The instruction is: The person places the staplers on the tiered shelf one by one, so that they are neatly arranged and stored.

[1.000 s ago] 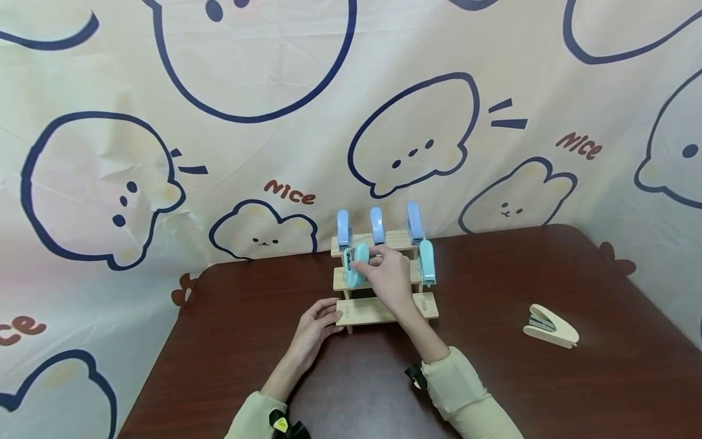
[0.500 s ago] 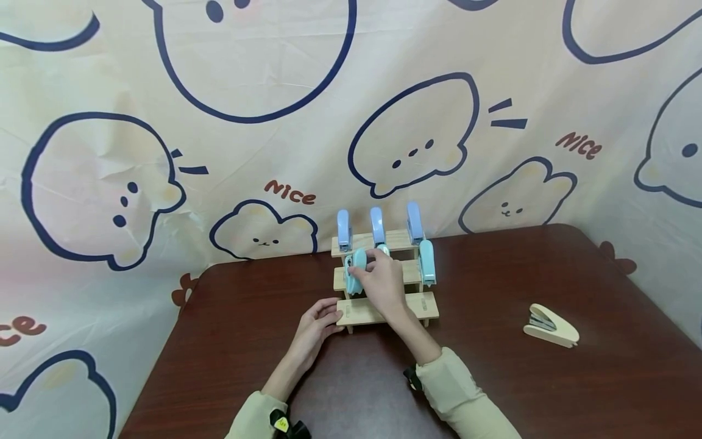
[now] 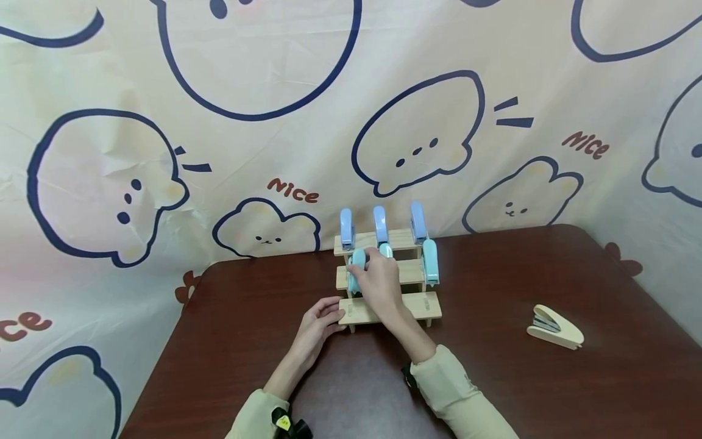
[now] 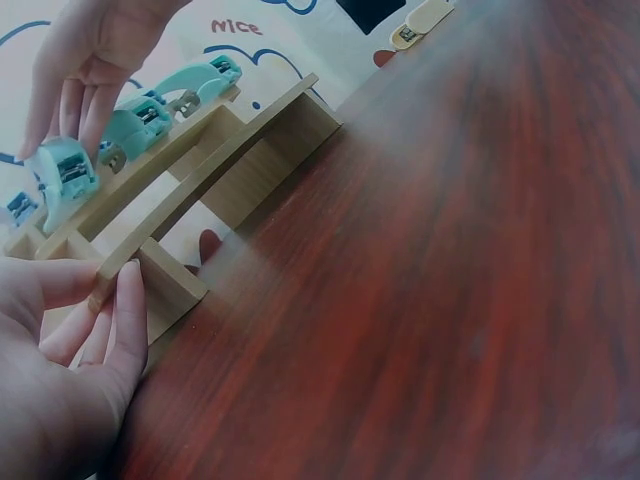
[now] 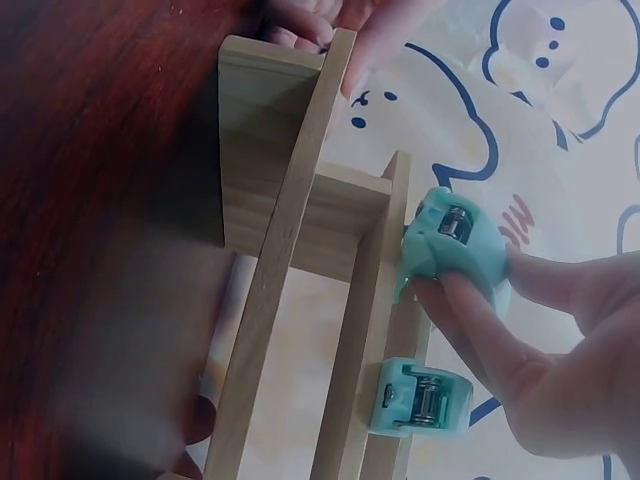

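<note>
A small three-tier wooden stand point(image 3: 362, 310) stands at the back of the table. My left hand point(image 3: 318, 326) pinches the left end of its lowest shelf, thumb and fingers on either side of the board in the left wrist view. At the left end of the middle shelf, my right hand point(image 3: 381, 283) holds a teal stapler point(image 5: 465, 245) between thumb and fingers, its base right at the shelf. Beside it on that shelf sits a second teal stapler point(image 5: 425, 398), mostly behind my right hand in the head view. A third teal stapler point(image 3: 430, 262) occupies the right end.
Three blue-violet staplers, among them the left one point(image 3: 347, 228), stand in a row on the top shelf. A cream stapler point(image 3: 555, 327) lies on the dark wood table point(image 3: 493, 390) to the right. A printed cloth point(image 3: 307, 152) hangs close behind the stand.
My right hand has moved a little left and toward me, lowering the teal stapler to the middle shelf and uncovering part of the one beside it. My left hand keeps its hold on the stand.
</note>
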Tool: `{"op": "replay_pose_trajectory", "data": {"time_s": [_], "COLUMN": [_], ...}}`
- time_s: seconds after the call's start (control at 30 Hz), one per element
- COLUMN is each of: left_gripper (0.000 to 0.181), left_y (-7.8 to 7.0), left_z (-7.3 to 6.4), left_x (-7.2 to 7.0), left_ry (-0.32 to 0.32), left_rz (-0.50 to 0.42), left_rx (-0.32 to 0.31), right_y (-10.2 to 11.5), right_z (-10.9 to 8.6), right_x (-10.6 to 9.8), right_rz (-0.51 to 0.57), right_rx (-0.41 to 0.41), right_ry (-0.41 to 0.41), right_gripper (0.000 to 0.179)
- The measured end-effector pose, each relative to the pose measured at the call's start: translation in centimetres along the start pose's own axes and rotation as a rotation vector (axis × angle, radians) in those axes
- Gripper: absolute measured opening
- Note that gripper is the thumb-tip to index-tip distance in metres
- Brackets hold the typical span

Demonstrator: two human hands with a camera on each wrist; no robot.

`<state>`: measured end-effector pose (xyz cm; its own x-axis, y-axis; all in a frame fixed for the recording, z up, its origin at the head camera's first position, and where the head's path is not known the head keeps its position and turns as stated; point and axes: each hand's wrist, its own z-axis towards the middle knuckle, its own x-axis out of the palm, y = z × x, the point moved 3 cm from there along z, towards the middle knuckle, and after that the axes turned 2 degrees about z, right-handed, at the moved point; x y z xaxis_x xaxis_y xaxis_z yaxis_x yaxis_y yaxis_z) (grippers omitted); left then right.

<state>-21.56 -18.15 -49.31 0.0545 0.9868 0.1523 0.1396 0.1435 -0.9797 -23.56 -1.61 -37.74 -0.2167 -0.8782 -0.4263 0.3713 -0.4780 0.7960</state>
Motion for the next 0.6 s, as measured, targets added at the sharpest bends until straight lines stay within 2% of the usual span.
{"op": "replay_pose_trajectory", "data": {"time_s": [0.27, 0.6], "left_gripper": [0.041, 0.042], "left_y": [-0.03, -0.09], "left_z": [0.02, 0.07], "left_x": [0.14, 0.19], "left_ry": [0.001, -0.005], "left_rz": [-0.001, 0.005], "left_rx": [-0.005, -0.002], "right_y": [-0.14, -0.13], "right_z": [0.31, 0.52], "right_x": [0.29, 0.25], "right_rz": [-0.062, -0.086], "right_rx": [-0.007, -0.002], "right_ry": [-0.007, 0.025], "right_gripper": [0.043, 0.039]}}
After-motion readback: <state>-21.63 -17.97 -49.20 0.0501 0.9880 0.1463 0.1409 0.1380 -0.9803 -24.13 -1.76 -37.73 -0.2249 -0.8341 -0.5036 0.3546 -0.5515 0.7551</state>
